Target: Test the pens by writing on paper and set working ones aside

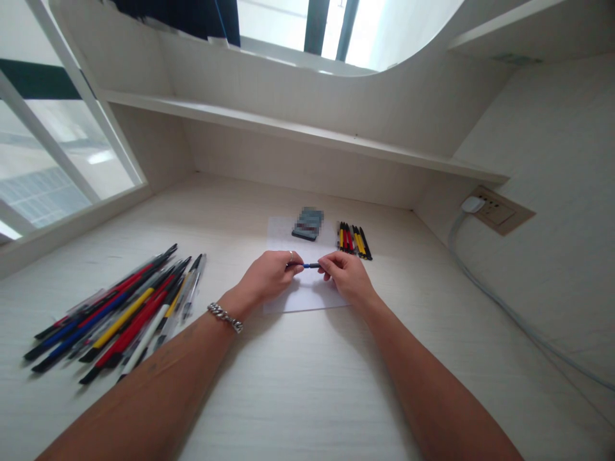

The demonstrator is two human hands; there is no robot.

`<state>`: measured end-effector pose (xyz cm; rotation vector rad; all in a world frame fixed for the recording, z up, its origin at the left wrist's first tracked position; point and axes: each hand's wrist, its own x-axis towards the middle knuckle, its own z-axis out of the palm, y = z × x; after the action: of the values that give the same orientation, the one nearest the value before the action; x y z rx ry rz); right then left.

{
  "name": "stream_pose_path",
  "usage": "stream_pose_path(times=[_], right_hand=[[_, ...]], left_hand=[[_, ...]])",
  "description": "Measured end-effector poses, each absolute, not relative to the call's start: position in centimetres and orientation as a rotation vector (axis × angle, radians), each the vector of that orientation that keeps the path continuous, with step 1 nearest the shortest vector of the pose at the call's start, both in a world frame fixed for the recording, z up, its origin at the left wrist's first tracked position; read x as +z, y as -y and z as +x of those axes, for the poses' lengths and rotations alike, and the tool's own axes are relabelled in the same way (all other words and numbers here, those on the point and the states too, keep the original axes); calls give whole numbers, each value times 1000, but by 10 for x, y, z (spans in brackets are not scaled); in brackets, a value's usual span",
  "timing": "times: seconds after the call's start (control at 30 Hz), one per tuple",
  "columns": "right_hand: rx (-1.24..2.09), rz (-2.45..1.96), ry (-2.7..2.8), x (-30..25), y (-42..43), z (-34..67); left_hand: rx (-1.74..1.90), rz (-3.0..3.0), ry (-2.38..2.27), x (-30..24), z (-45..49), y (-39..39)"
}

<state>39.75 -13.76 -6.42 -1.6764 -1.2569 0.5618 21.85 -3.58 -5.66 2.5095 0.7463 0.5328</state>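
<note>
A slim blue pen with a dark end (307, 265) is held level between my two hands, above a white sheet of paper (293, 302). My left hand (271, 275), with a ring on a finger, is closed on the blue part. The fingertips of my right hand (350, 275) pinch the dark end, which may be a cap; I cannot tell whether it is joined to the blue part. Most of the pen is hidden by my fingers. Just beyond my right hand lies a row of black, yellow and red pens (346, 238).
A large pile of pens in several colours (129, 307) lies at the left of the desk. A phone-like object (307, 224), partly blurred, rests on the paper's far part. At right, a white plug (473, 203) sits in a wall socket (504, 211), its cable (500, 306) trailing down.
</note>
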Motion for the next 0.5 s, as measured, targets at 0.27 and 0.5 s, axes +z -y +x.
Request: stream_pose_path(times=[0.27, 0.5], right_hand=[[580, -1655, 1239, -64, 136, 398], [536, -1665, 1287, -63, 138, 397]], left_hand=[[530, 2544, -772, -56, 218, 37], [529, 2534, -738, -57, 219, 36]])
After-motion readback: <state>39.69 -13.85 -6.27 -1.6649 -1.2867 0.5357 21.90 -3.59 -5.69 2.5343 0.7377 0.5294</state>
